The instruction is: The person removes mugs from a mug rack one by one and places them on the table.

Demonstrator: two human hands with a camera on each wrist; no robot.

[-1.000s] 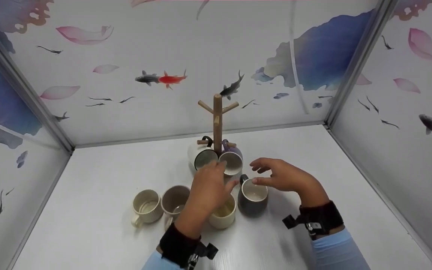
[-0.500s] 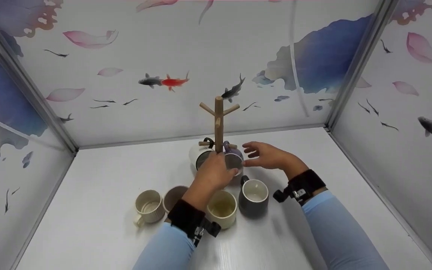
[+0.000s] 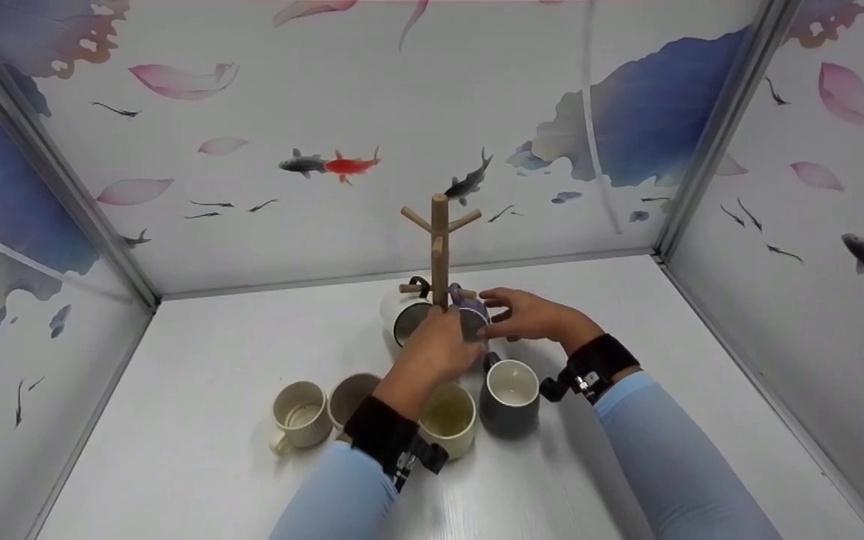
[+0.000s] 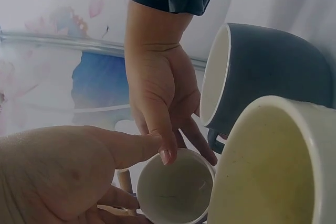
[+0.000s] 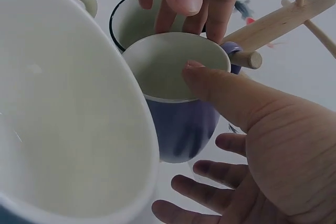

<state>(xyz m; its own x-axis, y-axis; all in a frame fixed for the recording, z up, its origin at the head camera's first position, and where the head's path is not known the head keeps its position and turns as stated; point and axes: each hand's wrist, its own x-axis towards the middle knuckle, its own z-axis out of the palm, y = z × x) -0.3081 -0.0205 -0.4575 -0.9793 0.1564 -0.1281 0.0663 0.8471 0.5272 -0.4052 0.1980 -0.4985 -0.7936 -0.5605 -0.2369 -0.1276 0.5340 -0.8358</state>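
A purple mug (image 5: pixel 181 129) with a pale inside hangs by its handle from a low peg of the wooden mug tree (image 3: pixel 440 255). Beside it hangs a white mug (image 3: pixel 393 313) with a dark rim. My left hand (image 3: pixel 434 351) reaches in front of both mugs, its fingers at the purple mug's rim and its thumb over the opening. On the mug's other side is my right hand (image 3: pixel 535 318). The right thumb (image 5: pixel 215 85) crosses the rim, while the other fingers spread loosely outside the wall. In the left wrist view, the two thumbs overlap above the mug.
Nearer me stand a dark grey mug (image 3: pixel 511 416), a cream mug (image 3: pixel 453 448) with a yellowish inside, a taupe mug (image 3: pixel 348 401) partly behind my left arm, and a ribbed cream mug (image 3: pixel 318 429). Printed panels (image 3: pixel 372 255) wall the white table (image 3: pixel 199 360).
My right hand has moved from above the dark grey mug, forward and left to the purple mug. My left hand has moved slightly farther forward and right. The mugs have stayed in place.
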